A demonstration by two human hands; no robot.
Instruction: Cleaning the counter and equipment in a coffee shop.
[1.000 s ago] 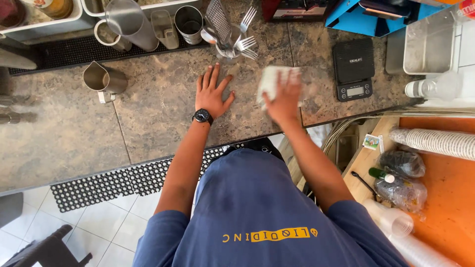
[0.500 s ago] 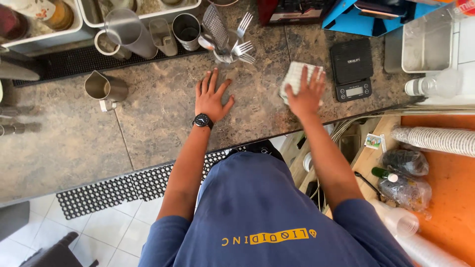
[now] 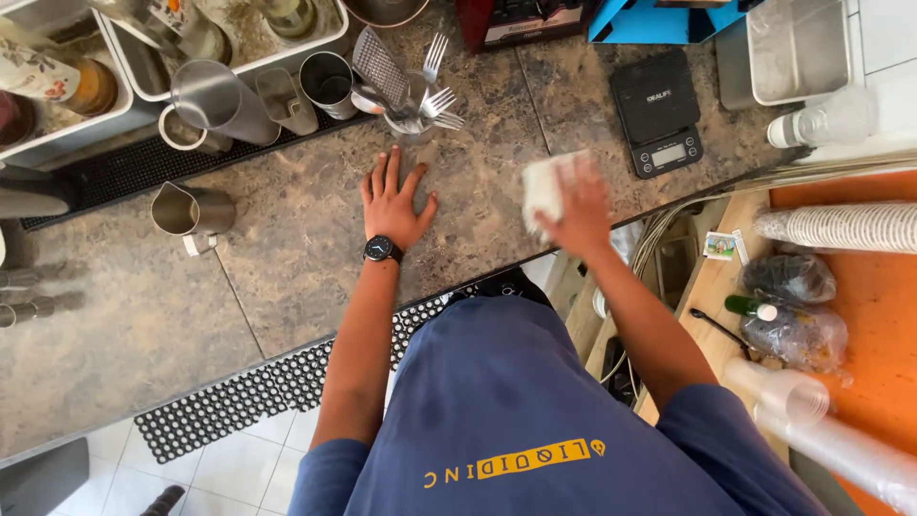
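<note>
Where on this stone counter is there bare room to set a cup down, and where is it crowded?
Bare stone lies between the left hand and the small steel pitcher, and between that hand and the right hand on its white cloth. It is crowded along the back: steel cups, the fork holder and the black scale.

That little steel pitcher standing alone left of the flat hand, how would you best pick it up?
Probably by the handle. The steel pitcher stands upright on the stone counter, apart from the other cups, its handle on the side nearest the counter's front edge. Come from that side; the left hand, flat on the counter, is nearest.
</note>
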